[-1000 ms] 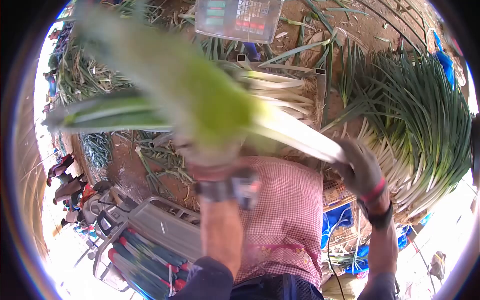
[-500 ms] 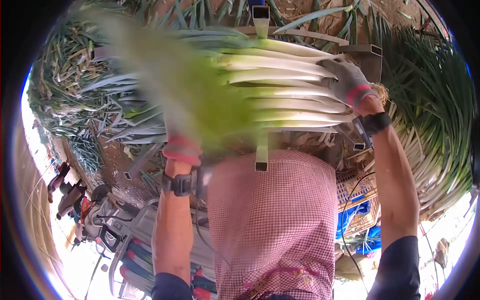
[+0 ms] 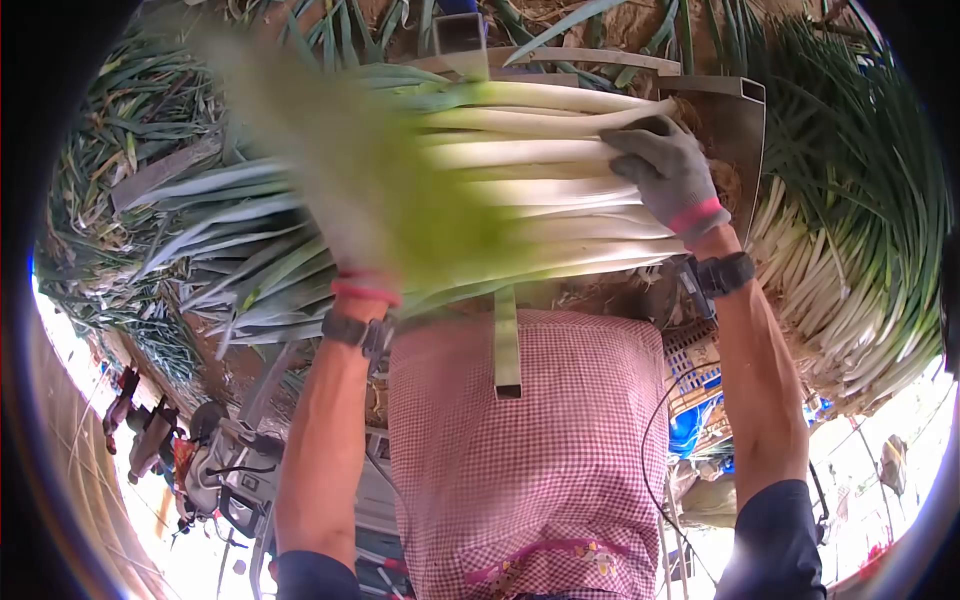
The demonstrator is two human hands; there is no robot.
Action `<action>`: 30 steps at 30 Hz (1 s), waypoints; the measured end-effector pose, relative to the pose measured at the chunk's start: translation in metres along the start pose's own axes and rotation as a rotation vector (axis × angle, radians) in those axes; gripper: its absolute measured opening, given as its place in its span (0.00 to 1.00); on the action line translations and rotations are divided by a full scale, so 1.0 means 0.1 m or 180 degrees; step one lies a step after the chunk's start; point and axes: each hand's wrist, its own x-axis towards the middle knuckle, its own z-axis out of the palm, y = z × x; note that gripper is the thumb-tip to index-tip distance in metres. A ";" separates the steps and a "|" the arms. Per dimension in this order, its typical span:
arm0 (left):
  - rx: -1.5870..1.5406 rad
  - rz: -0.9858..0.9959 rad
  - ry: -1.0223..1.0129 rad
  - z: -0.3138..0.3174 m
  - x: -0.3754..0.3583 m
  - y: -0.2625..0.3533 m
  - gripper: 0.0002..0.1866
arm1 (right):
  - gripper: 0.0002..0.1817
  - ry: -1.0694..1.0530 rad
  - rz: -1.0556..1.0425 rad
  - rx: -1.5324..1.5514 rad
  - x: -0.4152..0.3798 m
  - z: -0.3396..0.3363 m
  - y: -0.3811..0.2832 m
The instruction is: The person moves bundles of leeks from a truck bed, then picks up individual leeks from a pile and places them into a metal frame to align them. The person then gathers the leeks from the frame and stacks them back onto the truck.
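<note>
A row of long leeks (image 3: 560,190) lies sideways across a metal frame (image 3: 507,350), white stems to the right and green leaves to the left. My right hand (image 3: 660,165), in a grey glove with a pink cuff, rests on the stems near the root end, its fingers spread and slightly bent. My left hand (image 3: 345,235), also gloved, is at the leafy part of the leeks. A blurred green smear over the view hides most of its fingers, so its grip does not show.
More leeks (image 3: 840,230) are heaped at the right. Loose leaves (image 3: 100,180) cover the ground at the left. A yellow crate (image 3: 695,385) stands low on the right, and a vehicle (image 3: 240,480) is at the lower left. A checked apron (image 3: 530,450) covers my front.
My right hand has shifted a little left and its fingers now lie over the stems. The view has moved slightly, and the leek leaves sit lower at the left.
</note>
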 end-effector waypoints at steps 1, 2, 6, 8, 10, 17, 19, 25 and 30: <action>0.0007 0.0020 -0.0031 0.03 0.02 0.00 0.16 | 0.16 0.0059 0.0122 0.0130 0.00 0.04 0.02; 0.0030 0.0058 -0.0036 0.05 0.05 -0.01 0.16 | 0.17 0.0131 0.0245 0.0257 0.03 0.06 -0.01; 0.0095 0.0130 -0.0115 0.16 0.19 -0.07 0.15 | 0.20 0.0545 0.0639 0.0070 0.10 0.21 -0.20; 0.0171 0.0116 -0.0154 0.24 0.26 -0.07 0.15 | 0.25 0.0582 0.0836 0.0041 0.21 0.26 -0.16; 0.0263 0.0095 -0.0210 0.30 0.26 -0.03 0.15 | 0.28 0.0449 0.1053 0.0347 0.19 0.34 -0.02; 0.0220 0.0077 -0.0204 0.51 0.15 -0.21 0.16 | 0.21 -0.0340 0.0474 -0.1097 0.39 -0.02 -0.26; 0.0280 0.0131 -0.0251 0.43 0.18 -0.17 0.16 | 0.17 -0.0291 0.0442 -0.0962 0.46 -0.04 -0.31; 0.0208 0.0177 -0.0100 0.28 0.17 -0.12 0.14 | 0.10 -0.0985 0.0449 -0.0974 0.69 -0.10 -0.07; 0.0131 0.0158 0.0049 0.10 0.05 -0.06 0.11 | 0.13 -0.2057 0.0367 -0.1234 0.89 -0.25 -0.07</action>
